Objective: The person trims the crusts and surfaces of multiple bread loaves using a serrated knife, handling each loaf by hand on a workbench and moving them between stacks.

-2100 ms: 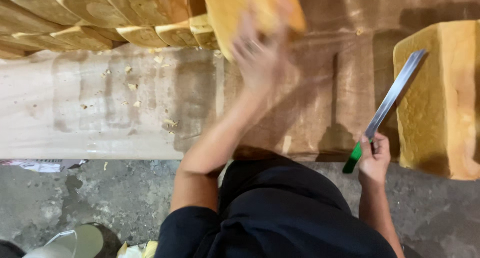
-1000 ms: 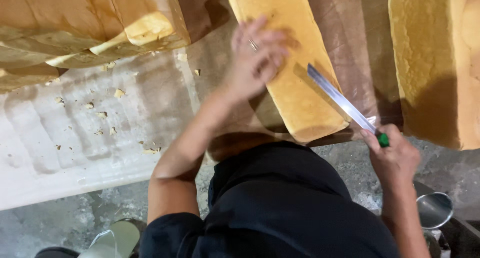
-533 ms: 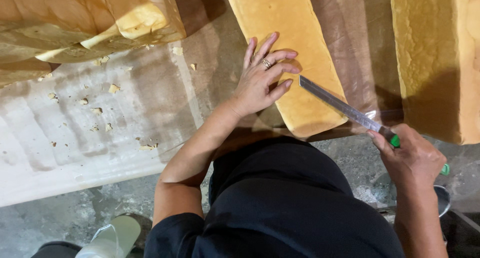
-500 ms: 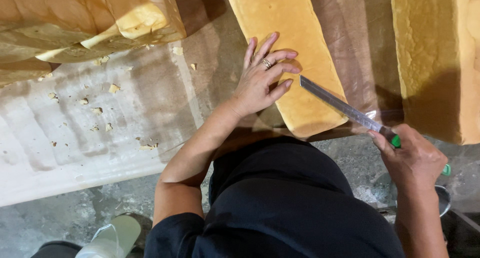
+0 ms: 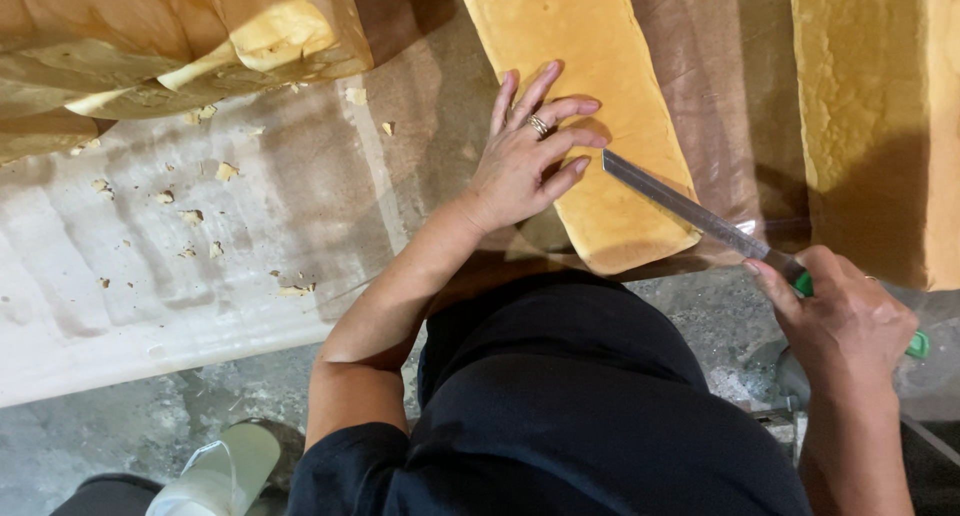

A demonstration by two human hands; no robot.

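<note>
A long golden loaf of bread (image 5: 590, 96) lies on the brown paper-covered table (image 5: 400, 166), one end toward me. My left hand (image 5: 528, 148) rests flat on the loaf's near left side, fingers spread, a ring on one finger. My right hand (image 5: 845, 321) grips the green handle of a long knife (image 5: 690, 208). The blade slants up-left, and its tip touches the loaf's top near my left fingertips.
A second big loaf (image 5: 875, 106) lies at the right. Cut slabs of bread (image 5: 180, 46) are stacked at the upper left. Crumbs (image 5: 200, 216) dot the pale table surface. Below the table edge are a concrete floor and a pale shoe (image 5: 220, 471).
My left hand set the loaf down and flattened on it. The knife in my right hand swung from beside the right loaf to the near end of the middle loaf.
</note>
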